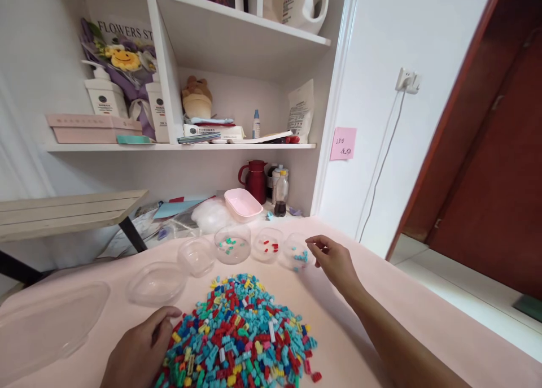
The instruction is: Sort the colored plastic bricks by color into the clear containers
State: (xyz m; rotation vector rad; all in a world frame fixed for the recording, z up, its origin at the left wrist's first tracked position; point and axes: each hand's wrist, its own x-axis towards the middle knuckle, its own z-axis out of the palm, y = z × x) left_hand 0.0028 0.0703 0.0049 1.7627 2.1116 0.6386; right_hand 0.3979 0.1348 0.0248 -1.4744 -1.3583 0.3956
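A heap of small coloured bricks [243,331] lies on the pink table [381,297] in front of me. My left hand [139,351] rests at the heap's left edge, fingers curled onto the bricks. My right hand [332,258] is stretched out to the far right, fingers pinched together just beside a clear bowl with light blue bricks [296,251]. To its left stand a clear bowl with red bricks [267,244] and a clear bowl with green bricks [232,244]. Whether the pinch holds a brick I cannot make out.
An empty small clear bowl [195,256], a larger clear bowl [156,282] and a big clear lid [46,323] sit left of the heap. A pink tub [243,204], red jug [255,180] and bottles stand by the wall. Shelves rise behind; a wooden bench [63,210] is left.
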